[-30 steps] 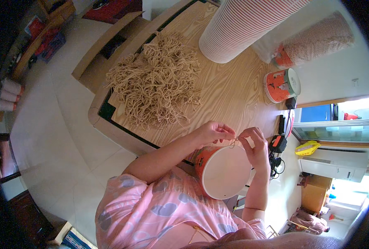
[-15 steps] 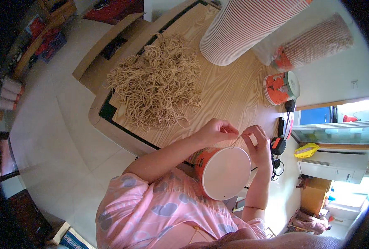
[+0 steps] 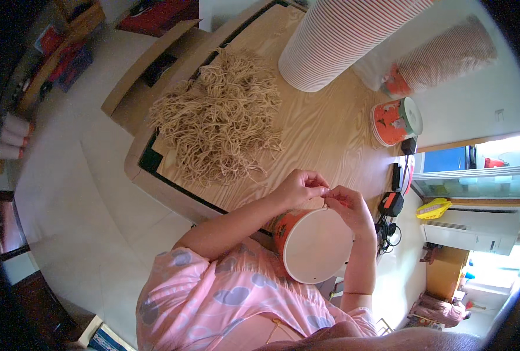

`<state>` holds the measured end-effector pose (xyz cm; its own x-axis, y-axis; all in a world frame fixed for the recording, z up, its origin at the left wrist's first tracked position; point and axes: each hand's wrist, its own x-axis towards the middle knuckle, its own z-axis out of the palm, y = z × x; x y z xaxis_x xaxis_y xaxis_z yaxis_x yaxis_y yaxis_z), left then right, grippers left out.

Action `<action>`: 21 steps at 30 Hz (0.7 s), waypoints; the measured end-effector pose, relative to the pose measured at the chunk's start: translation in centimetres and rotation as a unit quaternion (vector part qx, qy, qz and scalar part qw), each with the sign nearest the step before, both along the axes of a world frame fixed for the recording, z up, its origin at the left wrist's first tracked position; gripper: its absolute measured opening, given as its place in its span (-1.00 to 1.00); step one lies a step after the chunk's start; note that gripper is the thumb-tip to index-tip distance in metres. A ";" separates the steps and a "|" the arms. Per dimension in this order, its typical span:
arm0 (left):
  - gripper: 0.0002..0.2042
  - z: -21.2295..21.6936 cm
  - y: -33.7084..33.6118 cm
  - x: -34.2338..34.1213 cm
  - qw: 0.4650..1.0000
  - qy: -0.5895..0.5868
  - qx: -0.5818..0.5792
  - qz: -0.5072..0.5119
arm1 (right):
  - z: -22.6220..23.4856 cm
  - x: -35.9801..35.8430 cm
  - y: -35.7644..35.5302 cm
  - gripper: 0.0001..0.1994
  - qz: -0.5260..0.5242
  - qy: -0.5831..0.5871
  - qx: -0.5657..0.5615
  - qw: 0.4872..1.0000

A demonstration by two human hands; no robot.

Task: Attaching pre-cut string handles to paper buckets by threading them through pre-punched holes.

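Observation:
A red printed paper bucket [image 3: 284, 228] lies tilted against my front, with its round white end [image 3: 317, 248] facing up at me. A small dark hole shows near the lower edge of that end. Above its far edge my left hand [image 3: 302, 188] and my right hand [image 3: 351, 209] meet, fingertips pinched together. Between them a thin tan cord [image 3: 325, 204] runs at the bucket's edge, mostly hidden by the fingers. Beyond my left hand a big tangled heap of tan cords [image 3: 222, 120] lies on the wood-grain table [image 3: 315, 131].
A tall stack of white buckets [image 3: 347, 44] leans at the far side. Behind it is a bagged stack [image 3: 441, 58]. A few red printed buckets [image 3: 391, 121] stand at the right, near black adapters and cables [image 3: 392, 203]. A cardboard box [image 3: 148, 76] sits left of the table.
My hands have come together at the bucket's far edge, the right moving left to meet the left. The thumb and fingers of my right hand have closed.

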<state>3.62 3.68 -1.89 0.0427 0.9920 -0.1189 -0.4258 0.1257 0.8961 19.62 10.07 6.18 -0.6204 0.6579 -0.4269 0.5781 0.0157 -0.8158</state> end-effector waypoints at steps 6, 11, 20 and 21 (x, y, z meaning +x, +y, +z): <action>-0.90 0.4 0.4 0.8 1.000 -0.009 -0.015 0.011 | -0.2 0.7 -0.1 -0.97 -0.033 -0.013 0.080 0.996; -0.91 -0.6 0.5 1.4 0.999 0.004 0.017 0.036 | -0.2 1.2 -0.2 -0.97 -0.051 -0.011 0.061 0.997; -0.90 -0.1 -0.1 0.5 0.994 0.090 0.039 0.045 | -0.2 0.9 0.1 -0.95 -0.048 0.016 0.034 0.998; -0.91 0.0 -0.1 0.4 0.996 0.074 0.033 0.044 | -0.1 0.9 0.0 -0.94 -0.041 0.010 0.046 0.998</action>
<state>4.02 3.55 -1.88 -0.0578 0.9969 -0.0527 -0.2953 0.0334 0.9548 20.51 10.12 6.05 -0.5714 0.7422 -0.3503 0.5633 0.0442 -0.8251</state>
